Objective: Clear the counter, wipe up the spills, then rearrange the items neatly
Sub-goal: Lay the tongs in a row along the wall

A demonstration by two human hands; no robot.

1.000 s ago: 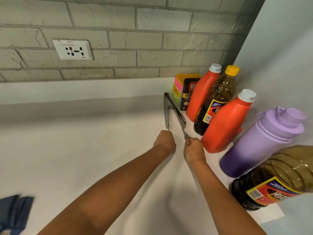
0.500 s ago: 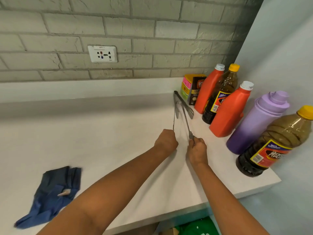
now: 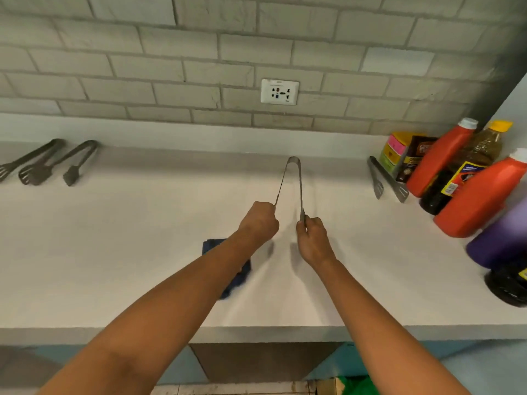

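We hold one pair of metal tongs [image 3: 291,181] above the middle of the worktop [image 3: 114,252], its closed hinge end pointing to the back edge and its two arms spread toward us. Our left hand [image 3: 260,222] is curled around the tip of the left arm and our right hand [image 3: 312,238] pinches the tip of the right arm, so each hand carries one tip; we judge this keeps the springy tongs from snapping together while we bring them to a new place. The tongs look thin, grey and plain, with a rounded bend at the hinge. Near the back left corner three dark utensils [image 3: 48,163] lie side by side, which suggests a row for tools is being formed there. A second pair of tongs [image 3: 385,181] lies toward the right end, just beside a small box [image 3: 405,155] and a line of bottles [image 3: 470,178] along the right edge. A dark blue cloth [image 3: 236,269] lies on the worktop, partly hidden under our left forearm, probably kept close for wiping.
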